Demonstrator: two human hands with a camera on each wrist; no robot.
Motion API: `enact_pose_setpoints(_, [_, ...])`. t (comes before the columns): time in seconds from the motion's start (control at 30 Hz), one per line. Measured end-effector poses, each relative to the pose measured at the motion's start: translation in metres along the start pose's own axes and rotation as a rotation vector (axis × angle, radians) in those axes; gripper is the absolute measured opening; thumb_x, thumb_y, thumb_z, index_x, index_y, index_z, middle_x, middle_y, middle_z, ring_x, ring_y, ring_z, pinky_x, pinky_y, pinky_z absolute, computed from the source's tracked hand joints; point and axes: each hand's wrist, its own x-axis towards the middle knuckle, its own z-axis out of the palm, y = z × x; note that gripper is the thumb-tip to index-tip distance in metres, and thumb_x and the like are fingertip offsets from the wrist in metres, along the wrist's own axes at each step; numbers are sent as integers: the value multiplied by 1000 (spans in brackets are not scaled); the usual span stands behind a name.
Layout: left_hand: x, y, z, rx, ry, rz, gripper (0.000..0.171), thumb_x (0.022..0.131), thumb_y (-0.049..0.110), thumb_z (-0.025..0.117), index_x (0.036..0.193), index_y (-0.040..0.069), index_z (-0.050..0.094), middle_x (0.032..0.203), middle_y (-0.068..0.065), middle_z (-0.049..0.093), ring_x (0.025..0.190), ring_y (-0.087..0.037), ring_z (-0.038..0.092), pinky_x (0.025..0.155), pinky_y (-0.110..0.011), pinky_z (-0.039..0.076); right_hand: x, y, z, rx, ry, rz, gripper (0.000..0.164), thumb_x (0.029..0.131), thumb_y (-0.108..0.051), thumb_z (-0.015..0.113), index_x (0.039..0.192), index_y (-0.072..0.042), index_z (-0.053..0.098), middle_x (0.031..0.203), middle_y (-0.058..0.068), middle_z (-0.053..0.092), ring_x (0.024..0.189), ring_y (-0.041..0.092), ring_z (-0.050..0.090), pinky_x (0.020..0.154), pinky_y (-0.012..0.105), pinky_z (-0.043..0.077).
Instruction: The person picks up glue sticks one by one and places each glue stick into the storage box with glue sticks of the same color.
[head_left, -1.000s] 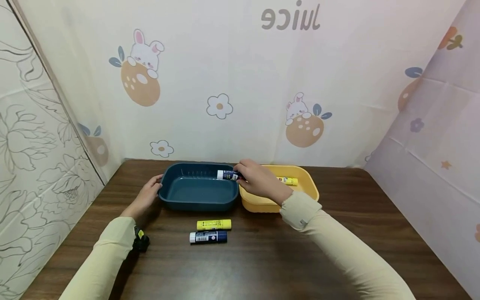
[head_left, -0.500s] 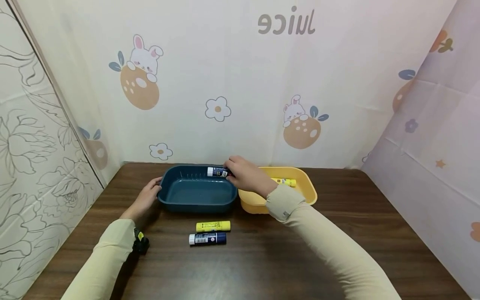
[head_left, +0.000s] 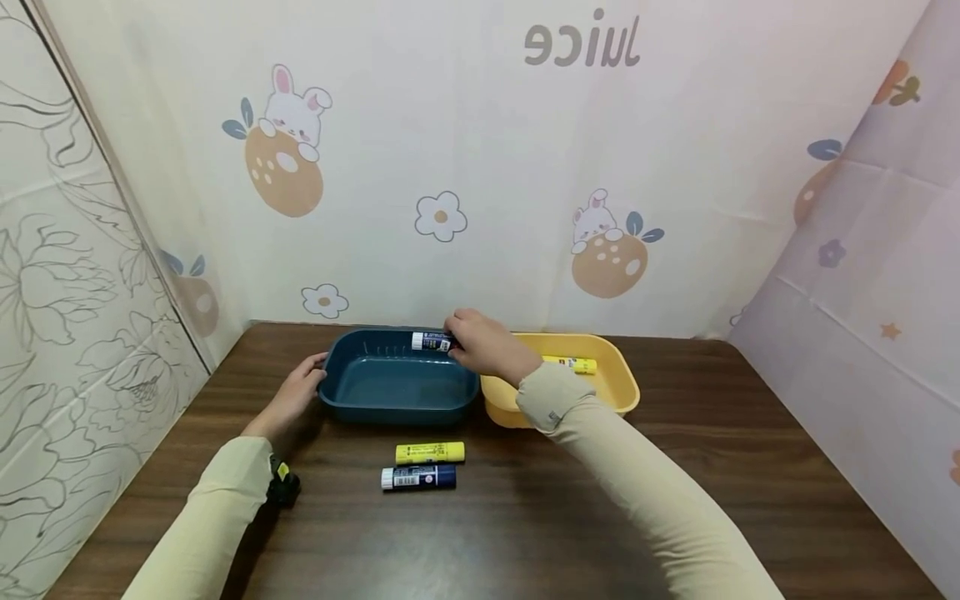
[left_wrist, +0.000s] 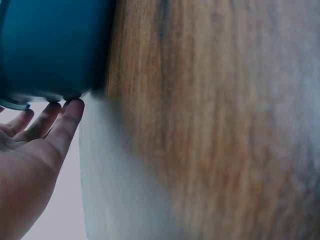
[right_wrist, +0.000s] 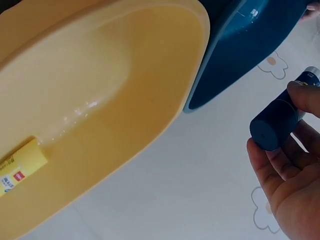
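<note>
My right hand [head_left: 487, 343] pinches a dark blue glue stick [head_left: 431, 342] with a white end over the back right part of the dark blue tray [head_left: 397, 414]. In the right wrist view, thumb and fingers hold the glue stick [right_wrist: 277, 120] from both sides, its dark end towards the camera. Fairly straight fingers of my left hand [head_left: 294, 393] touch the left end of that tray; the left wrist view has the fingertips [left_wrist: 75, 107] against its outer wall. In front lie a yellow glue stick [head_left: 430, 452] and another dark blue glue stick [head_left: 418, 477], side by side.
A yellow tray [head_left: 622, 379] stands close against the right end of the blue one, with a yellow glue stick [head_left: 577, 365] inside, partly hidden by my right hand. Behind the wooden table [head_left: 525, 525] hangs a printed curtain [head_left: 495, 167].
The right hand has moved left with the dark blue glue stick, from the joint between the trays to over the blue tray. My left hand has stayed at the tray's end.
</note>
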Motion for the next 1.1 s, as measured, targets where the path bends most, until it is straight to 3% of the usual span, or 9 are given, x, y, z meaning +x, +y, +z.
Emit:
enact_pose_setpoints(0.4, [1,4,0,2,3,-3,52,102,16,26,148,-6,18,148,-30,23,132,-42,29,103,-57,32,13,-3,18,21,-37,46,28,88,-16,68,112,-4,61,106,8,59,99,20,53,86,30,48])
enact_pose_setpoints(1.1, [2,3,-5,13,-4,-22,51,102,15,28,148,-5,19,151,-29,20,135,-42,26,103,-58,31,32,-11,58,-67,-144,118,24,93,-17,61,114,-6,61,105,8,58,98,20,54,84,32,48])
